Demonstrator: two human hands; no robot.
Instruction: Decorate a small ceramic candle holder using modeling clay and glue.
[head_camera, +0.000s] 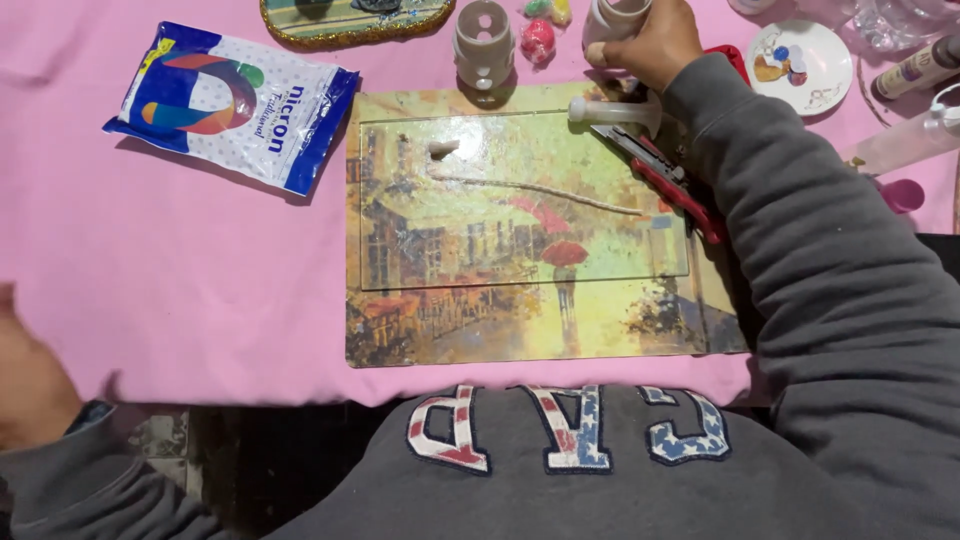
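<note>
The right hand (645, 42) has its fingers clamped on a white cylinder (612, 18), just beyond the painted board (520, 300). The left hand (30, 370) rests off the table (180, 260); its fingers I cannot tell

open pink cloth (180, 260) left of painted board (520, 330), far edge crowded by white holder (484, 42), red cutter (665, 180)
</note>
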